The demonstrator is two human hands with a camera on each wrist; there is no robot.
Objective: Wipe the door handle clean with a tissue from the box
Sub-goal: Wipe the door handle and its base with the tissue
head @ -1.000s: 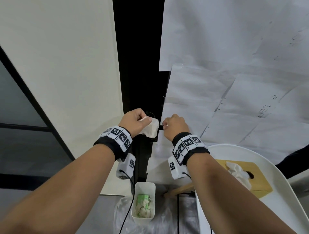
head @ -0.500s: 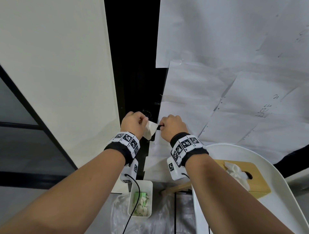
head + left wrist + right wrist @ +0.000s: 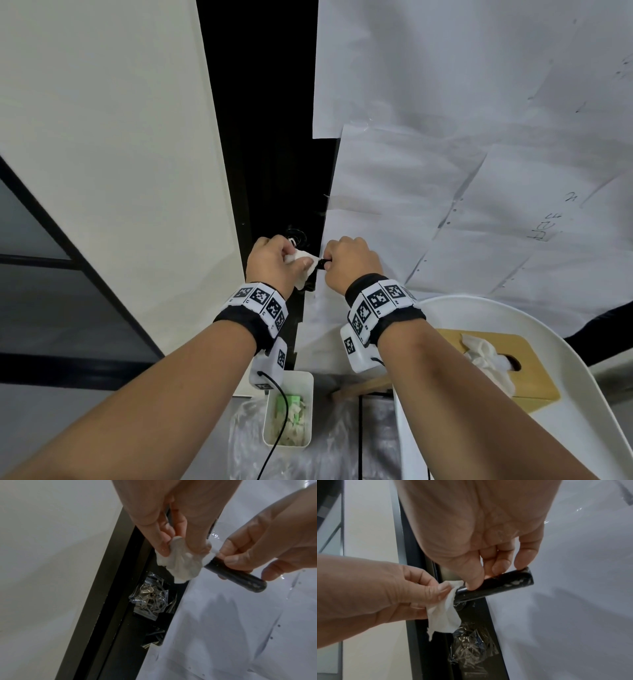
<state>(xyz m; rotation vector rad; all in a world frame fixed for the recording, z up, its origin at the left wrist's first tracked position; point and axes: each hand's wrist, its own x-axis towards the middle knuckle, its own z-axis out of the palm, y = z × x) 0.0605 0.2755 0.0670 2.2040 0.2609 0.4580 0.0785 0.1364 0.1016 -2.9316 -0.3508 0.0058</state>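
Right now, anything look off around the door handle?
Yes: crumpled clear plastic film is stuck on the door edge below the door handle, and the handle's free end shows whitish smears. The left hand wipes with the tissue near its base.

Bare forearms; black wristbands (image 3: 251, 323) carrying white tag-marked blocks; below each band, a white camera module (image 3: 270, 368), black cable attached

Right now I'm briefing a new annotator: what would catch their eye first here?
Both hands meet at the black door handle: the left hand grips a crumpled white tissue round its inner end, and the right hand pinches the bar beside it. Lower right, a yellow tissue box sits on a white tray.
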